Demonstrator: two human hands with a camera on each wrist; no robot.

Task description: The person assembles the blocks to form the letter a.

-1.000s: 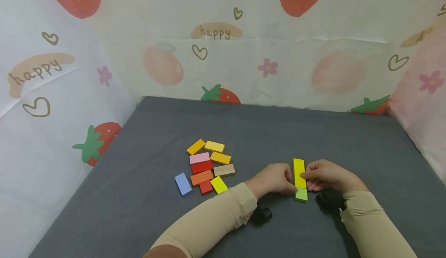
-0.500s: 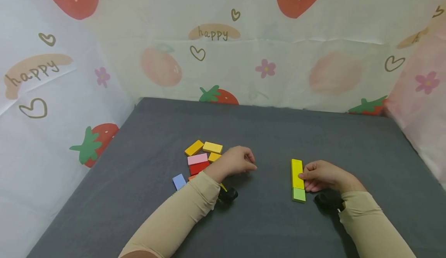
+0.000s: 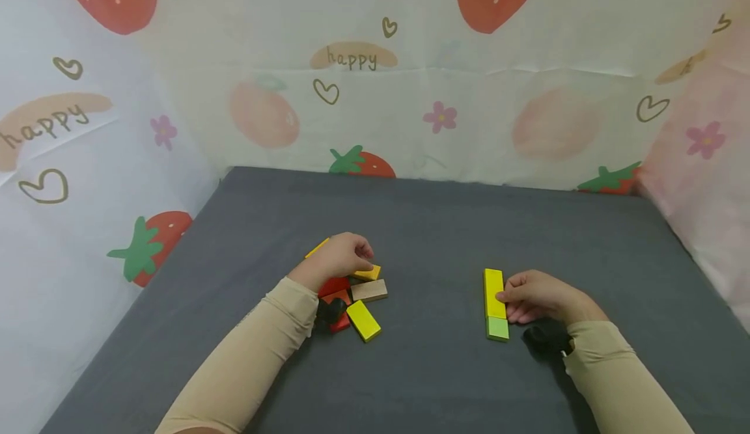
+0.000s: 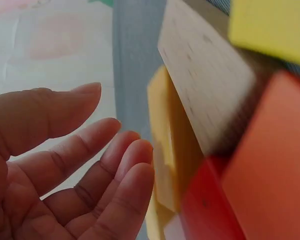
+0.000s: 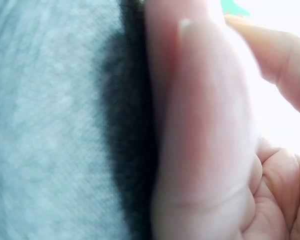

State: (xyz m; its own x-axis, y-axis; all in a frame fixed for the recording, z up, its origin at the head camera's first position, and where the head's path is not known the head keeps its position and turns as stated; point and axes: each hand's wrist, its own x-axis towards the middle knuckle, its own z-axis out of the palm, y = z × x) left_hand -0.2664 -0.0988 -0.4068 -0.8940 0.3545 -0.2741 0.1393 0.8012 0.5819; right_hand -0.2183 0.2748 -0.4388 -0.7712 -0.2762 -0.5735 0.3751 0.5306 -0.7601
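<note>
In the head view my left hand hovers over the loose blocks at the left, palm toward them and nothing in it. The left wrist view shows its thumb and fingers apart, beside an orange-yellow block and a bare wood block. At the right, my right hand rests beside a yellow strip, a fingertip touching its right side. A light green block lies against the strip's near end. In the right wrist view the fingers are loosely bent, and no block shows.
Among the left group lie a yellow block, a red block and an orange block. My left hand and wrist camera cover other blocks there. Grey cloth covers the table, with a printed curtain behind.
My left hand has left the light green block and travelled left to the loose blocks. My right hand stays beside the yellow strip. The head view has shifted slightly.
</note>
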